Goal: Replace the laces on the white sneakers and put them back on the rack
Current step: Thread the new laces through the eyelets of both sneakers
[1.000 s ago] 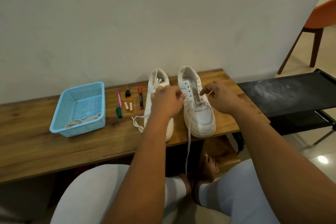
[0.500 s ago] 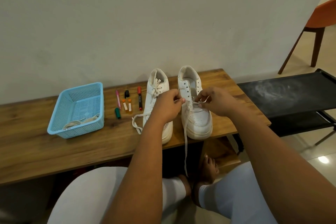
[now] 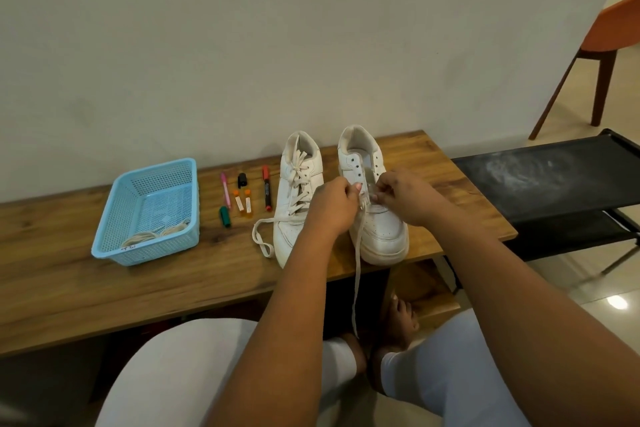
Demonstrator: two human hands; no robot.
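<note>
Left hand [image 3: 334, 206] and right hand [image 3: 407, 198] pinch the lace [image 3: 356, 253] over the right sneaker [image 3: 379, 222]

both bare forearms are extended forward from the bottom of the view and are angled inward, so that the hands are brought close together near the front right part of the counter [image 3: 52, 274]. the left hand [image 3: 332, 208] is seen knuckles-up, its fingers curled into a pinching grip at the thumb side. the right hand [image 3: 408, 198] is curled likewise, its fingertips [image 3: 377, 197] turned toward the left hand. the two hands are kept just apart, fingertip facing fingertip.
</note>
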